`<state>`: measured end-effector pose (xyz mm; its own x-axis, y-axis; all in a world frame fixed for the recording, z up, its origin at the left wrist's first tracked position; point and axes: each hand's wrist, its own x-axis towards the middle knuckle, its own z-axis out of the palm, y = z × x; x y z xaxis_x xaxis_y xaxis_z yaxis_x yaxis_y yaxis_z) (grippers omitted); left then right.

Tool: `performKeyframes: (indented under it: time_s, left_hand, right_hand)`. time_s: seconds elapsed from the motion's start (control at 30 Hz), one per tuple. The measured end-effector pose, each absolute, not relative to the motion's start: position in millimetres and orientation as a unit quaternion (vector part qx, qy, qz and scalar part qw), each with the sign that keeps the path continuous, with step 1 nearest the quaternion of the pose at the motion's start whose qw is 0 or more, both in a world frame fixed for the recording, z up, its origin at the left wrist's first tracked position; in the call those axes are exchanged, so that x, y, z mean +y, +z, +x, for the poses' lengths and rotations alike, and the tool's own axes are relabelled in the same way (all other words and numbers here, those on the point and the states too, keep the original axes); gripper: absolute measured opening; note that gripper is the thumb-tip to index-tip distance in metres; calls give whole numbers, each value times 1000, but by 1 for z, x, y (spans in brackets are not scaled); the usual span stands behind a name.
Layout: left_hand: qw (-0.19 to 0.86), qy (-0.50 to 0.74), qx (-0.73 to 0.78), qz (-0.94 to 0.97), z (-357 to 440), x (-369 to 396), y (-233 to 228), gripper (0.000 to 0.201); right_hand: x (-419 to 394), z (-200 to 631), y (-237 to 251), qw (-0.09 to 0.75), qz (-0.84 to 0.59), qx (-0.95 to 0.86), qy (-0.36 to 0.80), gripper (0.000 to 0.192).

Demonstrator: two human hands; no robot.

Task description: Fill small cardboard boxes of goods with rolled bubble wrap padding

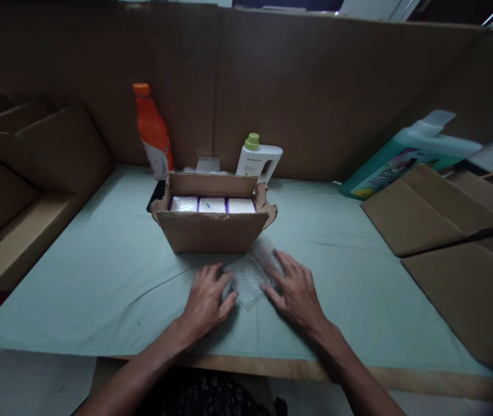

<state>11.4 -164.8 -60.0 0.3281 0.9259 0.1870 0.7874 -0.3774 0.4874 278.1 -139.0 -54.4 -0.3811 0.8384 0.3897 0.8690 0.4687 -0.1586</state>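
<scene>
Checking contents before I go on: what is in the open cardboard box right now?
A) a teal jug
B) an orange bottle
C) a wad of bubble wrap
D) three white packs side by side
D: the open cardboard box shows three white packs in a row; the bubble wrap lies on the table under both hands.

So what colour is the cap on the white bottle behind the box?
Light green cap, clearest in the head view.

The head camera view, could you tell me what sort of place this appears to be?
Probably a small packing station. An open cardboard box of white packets stands on a green-covered table, both hands, left hand and right hand, rest on bubble wrap, and flattened cartons and cleaning bottles stand around.
</scene>
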Motion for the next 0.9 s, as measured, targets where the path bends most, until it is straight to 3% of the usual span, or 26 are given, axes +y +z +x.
performKeyframes:
  time_s: [0.17,0.37,0.57,0.7,0.9]
  left_hand:
    - [159,146,517,828,39,-151,-52,14]
    - [149,156,569,794,35,-158,-57,43]
    - [197,116,599,768,54,-146,-56,53]
    - [238,127,594,758,49,-141,-52,57]
    - [318,150,633,690,-24,-152,-42,53]
  right_hand:
    - [-119,352,-65,240,-714,-657,-30,41]
    - [-133,380,-45,344,-692,-635,0,41]
    - [-99,342,-44,299,-681,-663,80,46]
    - [-124,298,-40,296,-636,-710,61,29]
    - [-197,239,-14,289,-354,-870,186,35]
